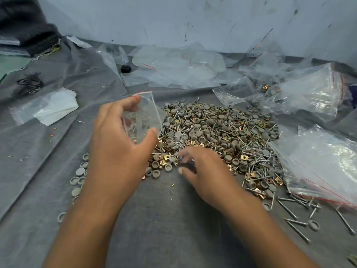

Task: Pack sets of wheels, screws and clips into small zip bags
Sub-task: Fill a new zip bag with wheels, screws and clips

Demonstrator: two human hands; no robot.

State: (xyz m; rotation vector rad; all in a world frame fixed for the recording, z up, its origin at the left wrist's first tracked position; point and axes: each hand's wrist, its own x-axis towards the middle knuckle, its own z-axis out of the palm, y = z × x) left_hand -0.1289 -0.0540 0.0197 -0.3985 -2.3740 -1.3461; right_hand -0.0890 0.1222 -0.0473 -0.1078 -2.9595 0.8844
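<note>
A clear zip bag [144,115] is showing a thin red line along its mouth. The heap [218,138] is mixing dull grey wheels [228,157], silver screws [289,210] and shiny brass-gold clips [243,157], some glinting coppery. A grey cloth [164,219] is lying underneath. Larger clear bags [324,163] are carrying red seal stripes. A small black block [126,68] is sitting beyond, before a pale blue-white wall [193,20].

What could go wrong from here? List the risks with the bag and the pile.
1. The left hand holds the small zip bag only between thumb and fingertips; it already holds some parts, so a slip might spill them back into the mixed pile.
2. The right hand is blurred at the pile's edge, so its pick may be miscounted.
3. Loose screws lie scattered near the big bag and might be missed.
</note>
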